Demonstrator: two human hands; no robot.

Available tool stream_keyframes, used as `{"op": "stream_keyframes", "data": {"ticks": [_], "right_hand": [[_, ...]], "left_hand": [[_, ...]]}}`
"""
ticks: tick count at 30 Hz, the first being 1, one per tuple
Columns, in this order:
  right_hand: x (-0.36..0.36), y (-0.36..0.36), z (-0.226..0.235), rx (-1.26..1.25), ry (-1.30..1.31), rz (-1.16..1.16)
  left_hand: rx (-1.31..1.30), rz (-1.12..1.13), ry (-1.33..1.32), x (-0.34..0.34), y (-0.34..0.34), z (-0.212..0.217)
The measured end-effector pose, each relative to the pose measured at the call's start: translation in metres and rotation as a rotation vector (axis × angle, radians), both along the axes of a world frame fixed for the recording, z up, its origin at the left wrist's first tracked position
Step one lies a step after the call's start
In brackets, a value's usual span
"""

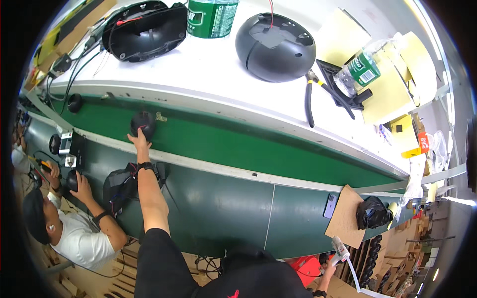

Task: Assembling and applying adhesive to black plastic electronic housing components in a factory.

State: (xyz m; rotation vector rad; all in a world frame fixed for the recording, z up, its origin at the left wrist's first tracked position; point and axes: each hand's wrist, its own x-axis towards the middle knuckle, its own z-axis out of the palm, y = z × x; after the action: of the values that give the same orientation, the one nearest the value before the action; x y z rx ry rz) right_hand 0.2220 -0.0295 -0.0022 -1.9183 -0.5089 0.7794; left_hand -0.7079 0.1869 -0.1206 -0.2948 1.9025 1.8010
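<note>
My left hand [140, 141] reaches across to the green strip behind the near bench, fingers apart. Its fingertips overlap the near side of a black round shell [144, 122], where a bit of red shows. Low at the right, my right hand [329, 267] is closed round a pale glue gun [340, 248], with a long white strip trailing from it. On the white shelf sit a larger black rounded housing [276, 49] with a red wire, an open black housing half [145, 33] and pliers [325, 94] with black and yellow handles.
A co-worker [82, 233] at the left handles a black round part [72, 181]. Between us lies a black bundle [120, 186] with wires. A phone [330, 205], cardboard [346, 218] and a black plastic bag [373, 212] lie right. Bottles [364, 68] [212, 19] stand above.
</note>
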Motion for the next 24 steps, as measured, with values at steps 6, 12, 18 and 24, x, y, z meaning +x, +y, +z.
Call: {"op": "stream_keyframes", "data": {"ticks": [6, 12, 18, 24], "right_hand": [[-0.010, -0.008, 0.023, -0.001, -0.036, 0.020], [0.011, -0.037, 0.013, -0.007, 0.027, 0.087], [-0.003, -0.034, 0.016, 0.027, 0.050, 0.124], [-0.006, -0.005, 0.014, -0.018, -0.047, 0.316]], "left_hand": [[0.167, -0.191, 0.125, -0.019, -0.017, -0.021], [0.164, -0.384, 0.146, 0.027, -0.034, -0.012], [0.101, -1.124, 0.200, 0.156, -0.078, 0.031], [0.203, -1.273, -0.032, 0.308, -0.151, 0.015]]}}
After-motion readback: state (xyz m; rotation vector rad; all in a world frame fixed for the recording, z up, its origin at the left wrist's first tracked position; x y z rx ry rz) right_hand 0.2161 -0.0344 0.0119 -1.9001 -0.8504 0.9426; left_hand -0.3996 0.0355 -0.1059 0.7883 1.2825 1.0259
